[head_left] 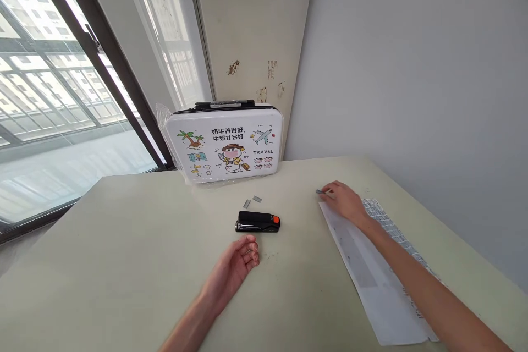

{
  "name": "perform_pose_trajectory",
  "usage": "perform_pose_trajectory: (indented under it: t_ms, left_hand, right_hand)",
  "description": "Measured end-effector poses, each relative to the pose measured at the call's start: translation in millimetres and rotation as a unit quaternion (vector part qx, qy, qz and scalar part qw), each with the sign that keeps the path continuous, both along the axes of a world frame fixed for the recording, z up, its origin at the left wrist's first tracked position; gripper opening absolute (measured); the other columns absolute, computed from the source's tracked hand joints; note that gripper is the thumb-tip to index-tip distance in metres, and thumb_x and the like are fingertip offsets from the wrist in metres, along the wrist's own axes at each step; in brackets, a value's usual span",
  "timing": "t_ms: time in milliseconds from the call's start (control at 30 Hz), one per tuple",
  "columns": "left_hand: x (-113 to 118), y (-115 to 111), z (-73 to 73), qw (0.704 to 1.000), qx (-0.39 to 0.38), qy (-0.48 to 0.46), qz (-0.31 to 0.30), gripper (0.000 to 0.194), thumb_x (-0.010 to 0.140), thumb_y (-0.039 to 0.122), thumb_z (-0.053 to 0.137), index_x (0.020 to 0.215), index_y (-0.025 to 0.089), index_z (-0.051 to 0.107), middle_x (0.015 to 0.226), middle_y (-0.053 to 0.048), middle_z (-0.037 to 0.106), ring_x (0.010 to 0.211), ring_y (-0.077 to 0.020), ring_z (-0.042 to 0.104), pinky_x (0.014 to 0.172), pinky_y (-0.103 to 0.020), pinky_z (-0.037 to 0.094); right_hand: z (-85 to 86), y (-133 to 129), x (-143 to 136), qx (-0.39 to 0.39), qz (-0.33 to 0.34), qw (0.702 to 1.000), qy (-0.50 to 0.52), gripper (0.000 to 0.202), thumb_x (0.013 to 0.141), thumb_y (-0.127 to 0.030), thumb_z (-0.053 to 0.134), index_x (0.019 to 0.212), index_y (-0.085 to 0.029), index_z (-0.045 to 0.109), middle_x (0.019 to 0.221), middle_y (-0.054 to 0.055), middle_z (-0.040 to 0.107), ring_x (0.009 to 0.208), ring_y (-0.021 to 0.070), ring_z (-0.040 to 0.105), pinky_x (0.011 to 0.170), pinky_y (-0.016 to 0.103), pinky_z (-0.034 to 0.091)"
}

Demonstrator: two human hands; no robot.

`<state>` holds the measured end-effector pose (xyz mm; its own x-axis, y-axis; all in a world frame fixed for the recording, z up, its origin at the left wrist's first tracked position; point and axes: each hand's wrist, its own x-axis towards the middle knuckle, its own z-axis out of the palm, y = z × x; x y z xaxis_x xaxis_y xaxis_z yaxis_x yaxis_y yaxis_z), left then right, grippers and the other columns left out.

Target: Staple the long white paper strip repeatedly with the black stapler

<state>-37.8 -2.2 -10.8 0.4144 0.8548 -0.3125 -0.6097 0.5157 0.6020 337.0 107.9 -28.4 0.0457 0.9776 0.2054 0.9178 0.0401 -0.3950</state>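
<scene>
Between the fingertips of my right hand [343, 201] is a small grey strip of staples [320, 192], pinched above the far end of the paper sheets. My left hand [238, 264] rests palm upward on the table with its fingers loosely curled and nothing in them. Just beyond it lies a black stapler [258, 222] with an orange button at its right end. Behind the stapler are two more short staple strips, one standing at a slant [247, 203] and one lying flatter [257, 199].
White paper sheets [358, 286] lie on the right under my right forearm, beside a grey printed sheet [381, 214]. A white cartoon-printed case [226, 146] in clear plastic stands at the table's back. Behind are a cabinet [251, 27] and a wall [412, 66]; a window [53, 77] is left.
</scene>
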Motion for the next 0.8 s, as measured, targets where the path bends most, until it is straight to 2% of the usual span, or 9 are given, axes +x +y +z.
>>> perform_pose_trajectory:
  t_ms: [67, 167, 300, 433, 567, 700, 800]
  left_hand:
    - [1, 1, 0.3, 1.0, 0.002, 0.004, -0.002, 0.018, 0.092, 0.026, 0.077, 0.101, 0.011, 0.076, 0.09, -0.006, 0.066, 0.081, -0.0151, 0.06, 0.08, -0.029, 0.051]
    - [2, 2, 0.6, 1.0, 0.001, 0.008, -0.001, 0.017, 0.093, 0.026, 0.076, 0.101, 0.011, 0.076, 0.09, -0.006, 0.066, 0.082, -0.0151, 0.06, 0.08, -0.029, 0.051]
    - [1, 2, 1.6, 1.0, -0.002, 0.01, 0.003, 0.016, 0.093, 0.025, 0.076, 0.101, 0.011, 0.076, 0.09, -0.006, 0.066, 0.082, -0.015, 0.061, 0.079, -0.029, 0.051]
    - [0, 1, 4.1, 1.0, 0.0, 0.012, 0.005, 0.015, 0.093, 0.024, 0.076, 0.101, 0.011, 0.076, 0.091, -0.006, 0.066, 0.083, -0.015, 0.061, 0.08, -0.029, 0.051]
    - [0, 0, 4.2, 1.0, 0.005, 0.013, 0.003, 0.015, 0.095, 0.024, 0.073, 0.103, 0.012, 0.076, 0.091, -0.006, 0.065, 0.083, -0.0149, 0.06, 0.081, -0.029, 0.051]
    - [1, 0, 2.2, 1.0, 0.014, 0.018, 0.005, 0.015, 0.095, 0.025, 0.073, 0.102, 0.012, 0.076, 0.09, -0.006, 0.065, 0.081, -0.015, 0.06, 0.08, -0.03, 0.051]
    - [2, -1, 1.7, 0.999, 0.025, 0.031, 0.008, 0.016, 0.095, 0.026, 0.074, 0.1, 0.012, 0.075, 0.089, -0.006, 0.065, 0.08, -0.015, 0.059, 0.078, -0.029, 0.05]
  right_hand:
    - [-2.4, -8, 29, -0.004, -0.033, 0.999, -0.018, 0.024, 0.096, -0.036, 0.056, 0.099, -0.021, 0.075, 0.11, 0.01, 0.073, 0.102, 0.0288, 0.069, 0.081, 0.038, 0.051]
    - [-9.7, -14, 53, -0.011, -0.06, 0.998, -0.028, 0.028, 0.095, -0.038, 0.054, 0.098, -0.021, 0.075, 0.111, 0.011, 0.074, 0.098, 0.029, 0.069, 0.078, 0.039, 0.052]
    - [-16.0, -16, 62, -0.009, -0.064, 0.998, -0.017, 0.037, 0.097, -0.046, 0.053, 0.111, -0.02, 0.074, 0.121, 0.012, 0.073, 0.101, 0.0286, 0.071, 0.08, 0.039, 0.055]
    - [-11.1, -31, 70, -0.001, -0.039, 0.999, 0.004, 0.045, 0.1, -0.051, 0.048, 0.126, -0.021, 0.068, 0.131, 0.013, 0.07, 0.112, 0.0296, 0.07, 0.088, 0.04, 0.057]
    - [-12.8, -73, 94, -0.009, -0.017, 1.0, 0.016, 0.051, 0.102, -0.058, 0.044, 0.136, -0.025, 0.063, 0.143, 0.01, 0.065, 0.128, 0.032, 0.064, 0.101, 0.045, 0.056]
    - [-35.6, -130, 132, -0.023, -0.031, 0.999, 0.025, 0.065, 0.1, -0.066, 0.045, 0.157, -0.035, 0.044, 0.168, 0.002, 0.04, 0.153, 0.0339, 0.04, 0.117, 0.054, 0.047]
    - [-52.7, -165, 150, -0.023, 0.004, 1.0, 0.017, 0.069, 0.099, -0.065, 0.046, 0.163, -0.041, 0.033, 0.172, -0.003, 0.03, 0.158, 0.0327, 0.029, 0.127, 0.057, 0.034]
